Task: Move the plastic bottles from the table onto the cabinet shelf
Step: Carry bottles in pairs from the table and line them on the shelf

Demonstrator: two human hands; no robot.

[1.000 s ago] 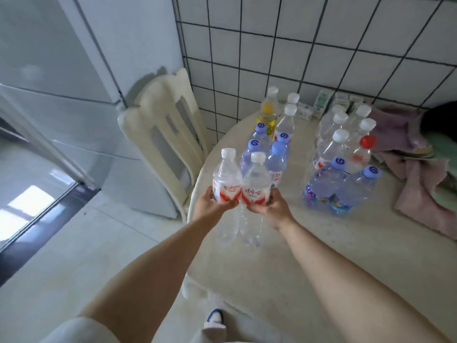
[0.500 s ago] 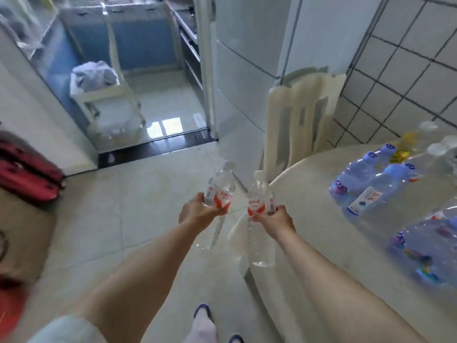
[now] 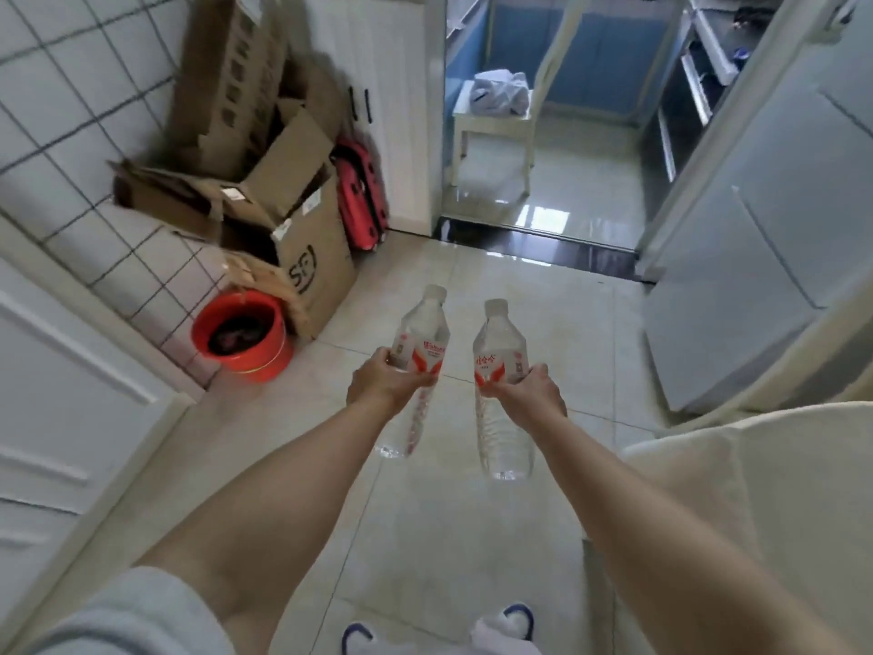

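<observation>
I carry two clear plastic bottles with white caps and red-and-white labels, held out over the tiled floor. My left hand [image 3: 382, 382] grips the left bottle [image 3: 422, 330] around its label, and that bottle tilts slightly right. My right hand [image 3: 531, 394] grips the right bottle [image 3: 500, 342] at its label, and it hangs nearly upright. The two bottles are apart, about a hand's width between them. The table and the other bottles are out of view. No cabinet shelf is visible.
Cardboard boxes [image 3: 302, 238] pile against the tiled wall at left, with an orange bucket [image 3: 243, 335] and a red suitcase [image 3: 361, 196] beside them. A white door [image 3: 56, 371] stands at far left, a fridge [image 3: 756, 257] at right, a white chair [image 3: 765, 489] at lower right. A doorway leads ahead.
I have turned left away from the table, which has left the view, with both bottles still in my hands. The boxes, bucket and white door have come into view.
</observation>
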